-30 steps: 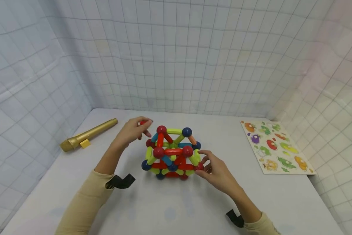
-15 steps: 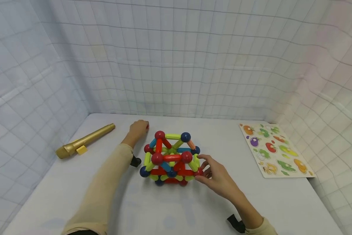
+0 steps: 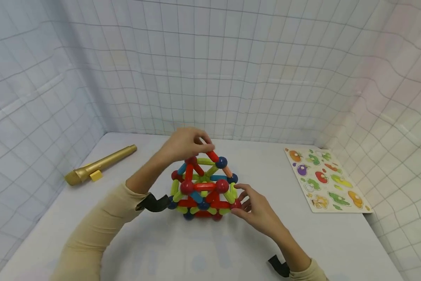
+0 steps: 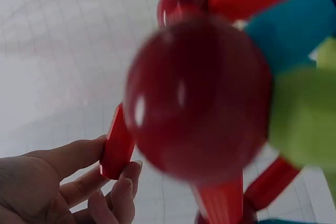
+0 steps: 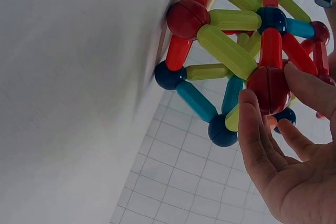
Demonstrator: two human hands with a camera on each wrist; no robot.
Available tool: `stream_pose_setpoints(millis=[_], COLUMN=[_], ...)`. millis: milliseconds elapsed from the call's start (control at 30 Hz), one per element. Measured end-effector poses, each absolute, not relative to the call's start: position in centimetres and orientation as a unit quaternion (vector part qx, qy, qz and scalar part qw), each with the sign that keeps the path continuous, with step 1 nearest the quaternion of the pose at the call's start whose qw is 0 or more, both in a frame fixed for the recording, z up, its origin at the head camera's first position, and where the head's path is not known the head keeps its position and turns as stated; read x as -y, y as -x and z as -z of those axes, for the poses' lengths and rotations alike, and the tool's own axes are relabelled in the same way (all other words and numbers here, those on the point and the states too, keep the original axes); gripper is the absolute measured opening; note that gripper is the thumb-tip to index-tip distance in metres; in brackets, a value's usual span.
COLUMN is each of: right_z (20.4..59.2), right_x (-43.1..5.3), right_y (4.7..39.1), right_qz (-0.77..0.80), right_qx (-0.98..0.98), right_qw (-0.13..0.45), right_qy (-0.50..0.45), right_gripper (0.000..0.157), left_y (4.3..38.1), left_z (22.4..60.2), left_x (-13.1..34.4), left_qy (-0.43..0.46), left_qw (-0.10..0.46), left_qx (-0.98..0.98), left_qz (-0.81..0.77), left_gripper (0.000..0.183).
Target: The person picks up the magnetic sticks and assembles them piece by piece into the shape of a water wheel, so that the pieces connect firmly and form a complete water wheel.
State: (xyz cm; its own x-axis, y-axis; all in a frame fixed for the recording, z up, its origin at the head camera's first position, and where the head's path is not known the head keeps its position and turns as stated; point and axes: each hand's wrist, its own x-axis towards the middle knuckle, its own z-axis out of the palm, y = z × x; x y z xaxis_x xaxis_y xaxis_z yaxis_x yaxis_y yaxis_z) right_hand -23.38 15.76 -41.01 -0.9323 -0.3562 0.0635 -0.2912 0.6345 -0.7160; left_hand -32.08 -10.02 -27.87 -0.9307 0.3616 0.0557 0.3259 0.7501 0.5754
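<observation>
A magnetic stick-and-ball structure (image 3: 205, 187) of red, green, blue and orange rods stands on the table. Above its top, my left hand (image 3: 186, 144) pinches a red magnetic rod (image 3: 213, 156), whose lower end meets the dark blue ball (image 3: 221, 162) at the top right. The left wrist view shows the same red rod (image 4: 117, 145) between thumb and fingers, with a large red ball (image 4: 197, 98) blocking much behind it. My right hand (image 3: 261, 210) holds the red ball (image 5: 269, 90) at the structure's lower right corner between thumb and fingers.
A gold toy microphone (image 3: 101, 164) lies at the left, with a small yellow block (image 3: 96, 175) against it. Toward the right is a vegetable puzzle board (image 3: 326, 181). Grid-patterned cloth walls (image 3: 210, 78) surround the white table (image 3: 196, 249) at the back and sides.
My left hand went from the structure's left to the table behind it, then came up over the top with the red rod. My right hand keeps its hold on the corner ball.
</observation>
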Motion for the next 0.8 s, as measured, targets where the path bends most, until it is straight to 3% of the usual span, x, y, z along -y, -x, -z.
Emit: stream_pose_setpoints(millis=[133,367,800], right_z=[41.1,41.1,40.9], right_x=[-15.7,-15.4,-15.8], right_y=[23.6,23.8,24.3], right_qz=[0.391,0.387,0.383], right_qx=[-0.901,-0.902,-0.903], right_qw=[0.038,0.033,0.038], right_qy=[0.184,0.19,0.192], right_gripper=[0.062,0.062,0.064], left_y=[31.1,31.7,33.2], left_z=[27.9,29.0,30.1], left_x=[7.4,5.9,4.8], left_qy=[-0.221,-0.204,-0.191], left_qw=[0.063,0.07,0.146], left_qx=[-0.938,-0.955,-0.948], left_qz=[-0.259,-0.205,-0.209], left_gripper=[0.03,0.05,0.058])
